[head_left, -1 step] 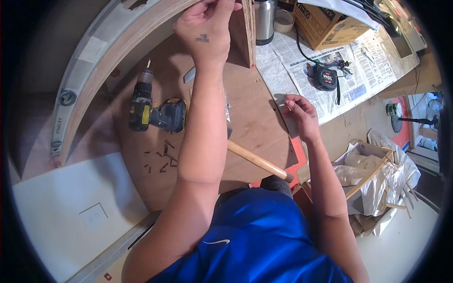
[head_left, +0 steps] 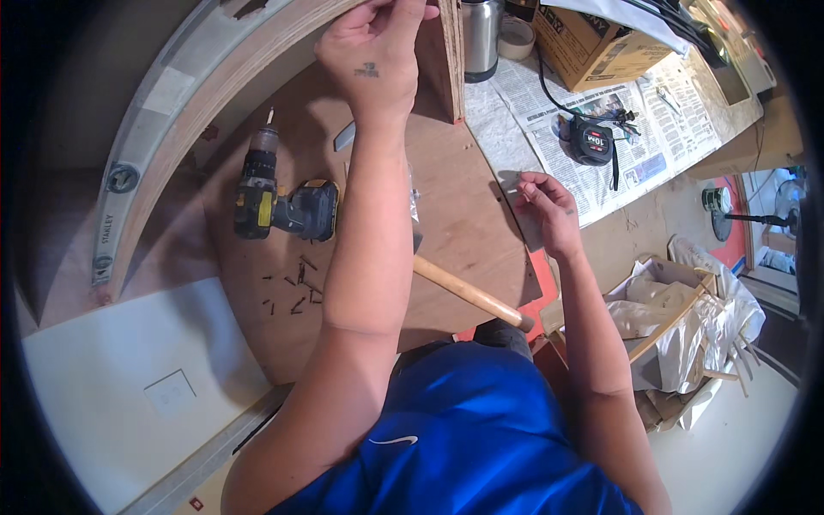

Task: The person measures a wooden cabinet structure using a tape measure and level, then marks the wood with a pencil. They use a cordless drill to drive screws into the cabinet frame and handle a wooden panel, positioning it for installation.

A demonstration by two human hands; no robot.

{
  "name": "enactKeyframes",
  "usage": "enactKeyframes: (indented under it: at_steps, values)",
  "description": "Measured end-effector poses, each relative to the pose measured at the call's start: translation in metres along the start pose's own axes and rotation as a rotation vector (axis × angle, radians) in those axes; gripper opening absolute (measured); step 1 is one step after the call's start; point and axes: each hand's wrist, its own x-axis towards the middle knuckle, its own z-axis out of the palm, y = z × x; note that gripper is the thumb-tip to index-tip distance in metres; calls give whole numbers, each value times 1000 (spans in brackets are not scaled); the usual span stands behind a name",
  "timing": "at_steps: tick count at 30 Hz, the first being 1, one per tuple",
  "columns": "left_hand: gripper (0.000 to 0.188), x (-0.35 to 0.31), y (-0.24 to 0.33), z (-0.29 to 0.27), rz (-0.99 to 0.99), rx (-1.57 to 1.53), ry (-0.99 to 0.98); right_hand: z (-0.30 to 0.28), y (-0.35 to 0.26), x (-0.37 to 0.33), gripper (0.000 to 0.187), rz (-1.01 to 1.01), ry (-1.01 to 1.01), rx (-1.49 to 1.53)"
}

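Observation:
At the top edge, my left hand [head_left: 373, 56] is raised beside the plywood pieces, its fingers curled; the fingertips are cut off by the frame, so what they pinch is hidden. My right hand [head_left: 549, 213] hovers by the edge of the newspaper, thumb and fingers pressed together around something too small to name. A long spirit level [head_left: 159, 103] lies along a plywood edge [head_left: 184, 120] at the left. Under my left arm, a cordless drill [head_left: 259, 184] rests on the wooden board [head_left: 463, 197], with several loose screws [head_left: 300, 279] close by. A wooden-handled hammer [head_left: 468, 292] lies between my arms, its head partly hidden.
Newspaper [head_left: 558, 184] covers the right surface, with a black tape measure [head_left: 592, 142] on it. A steel flask [head_left: 481, 39], a tape roll [head_left: 517, 39] and a cardboard box [head_left: 592, 51] stand behind. At right sits a box of scraps [head_left: 661, 330]. An upright plywood panel [head_left: 451, 77] stands ahead.

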Motion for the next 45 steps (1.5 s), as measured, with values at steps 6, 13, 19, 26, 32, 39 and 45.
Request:
enactKeyframes:
  at_steps: [6, 13, 19, 26, 32, 39, 45]
  values:
    - [14, -1, 3, 2, -4, -21, 7, -2, 1, -1, 26, -3, -13, 5]
    - [13, 0, 1, -1, -7, -12, 7, -2, 1, 0, 26, -1, -23, 22]
    - [14, -3, -3, -1, -19, 6, 30, -1, 1, 0, 29, -10, -7, 33]
    - [15, -5, -3, 3, -1, 4, 53, -2, 2, 1, 31, 8, -4, 29]
    - [12, -7, -7, 11, -5, 9, 123, -9, 8, 3, 29, -8, -12, 69]
    - [9, -5, -11, 2, -4, -105, 49, -10, 8, 1, 30, -53, -38, 121]
    - [11, -4, -11, 4, 39, -74, 30, -14, 13, 1, 30, -74, -64, 165]
